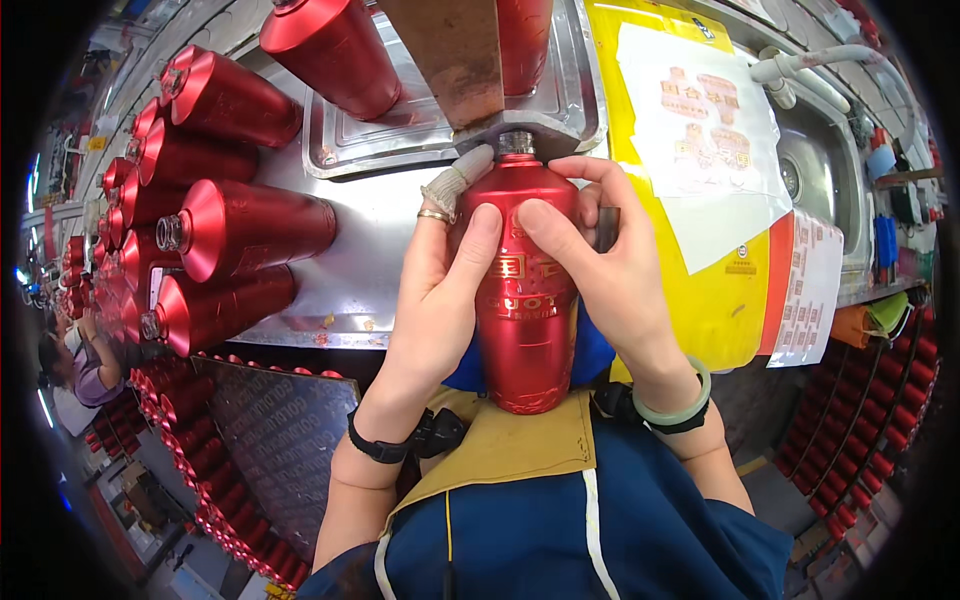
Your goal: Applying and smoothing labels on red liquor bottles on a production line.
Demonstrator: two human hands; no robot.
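Note:
A shiny red bottle (525,350) with raised gold lettering rests its base against my apron, its clear threaded neck pointing away from me. My left hand (440,265) grips its left side, thumb lying on the front and a white finger cot over one fingertip. On the other side my right hand (610,265) holds the bottle, thumb on the front near the lettering and fingers round the shoulder. A small dark item shows by the right fingers; I cannot make out what it is. The bottle's neck is close to a brown metal post (460,70).
Several red bottles (260,230) lie or stand at the left. Behind the post is a metal tray (340,150) with red bottles. At the right, printed decal sheets (700,140) lie on a yellow sheet (720,310), beside a sink (825,160). Another person (90,370) is far left.

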